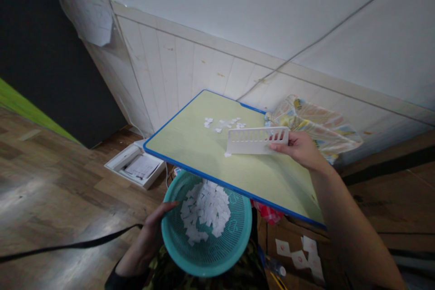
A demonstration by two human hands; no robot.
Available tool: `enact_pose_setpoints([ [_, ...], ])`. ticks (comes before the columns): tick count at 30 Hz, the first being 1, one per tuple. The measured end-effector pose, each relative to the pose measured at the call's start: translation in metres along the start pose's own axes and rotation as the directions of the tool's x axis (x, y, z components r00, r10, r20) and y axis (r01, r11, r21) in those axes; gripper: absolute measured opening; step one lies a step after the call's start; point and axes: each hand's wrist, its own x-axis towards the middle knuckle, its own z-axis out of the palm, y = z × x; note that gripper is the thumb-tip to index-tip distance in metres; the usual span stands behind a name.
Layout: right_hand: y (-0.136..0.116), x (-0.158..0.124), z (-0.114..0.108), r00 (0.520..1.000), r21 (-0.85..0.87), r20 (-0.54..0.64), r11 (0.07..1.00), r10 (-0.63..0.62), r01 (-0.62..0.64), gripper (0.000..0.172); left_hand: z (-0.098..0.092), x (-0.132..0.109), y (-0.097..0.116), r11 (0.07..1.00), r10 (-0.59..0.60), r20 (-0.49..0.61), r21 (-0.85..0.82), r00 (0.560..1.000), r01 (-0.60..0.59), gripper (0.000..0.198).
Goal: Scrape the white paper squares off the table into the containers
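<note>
My left hand (149, 231) grips the rim of a teal round basket (217, 258) held just below the near edge of a pale green table with a blue border (190, 149). White paper squares (204, 213) lie piled inside the basket. My right hand (301, 147) holds a white slotted plastic piece (254, 140) upright on the tabletop, its long edge resting on the surface. Beyond that piece, a small scatter of white paper squares (224, 123) lies on the table. One more square sits at its left end.
A white open box with papers (136, 165) lies on the wooden floor left of the table. A patterned cloth (316, 122) rests against the white panelled wall. A black strap (68, 244) crosses the floor. Cardboard with white labels (302, 253) lies under the table.
</note>
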Motion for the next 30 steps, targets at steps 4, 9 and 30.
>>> enact_pose_setpoints([
  [4,0.001,0.003,0.003,0.999,0.024,-0.036,1.0,-0.009,0.01,0.036,-0.001,0.001,0.0,1.0,0.001,0.003,-0.005,1.0,-0.001,0.014],
  [9,-0.003,0.009,0.019,1.0,0.022,0.0,0.999,-0.031,0.031,0.033,0.001,0.002,0.001,1.0,-0.02,0.0,0.001,1.0,0.02,0.016],
  [30,0.008,-0.053,0.018,0.991,0.078,-0.121,0.995,0.065,-0.056,0.022,0.002,0.005,0.0,0.997,-0.069,-0.023,-0.031,0.997,0.069,0.036],
])
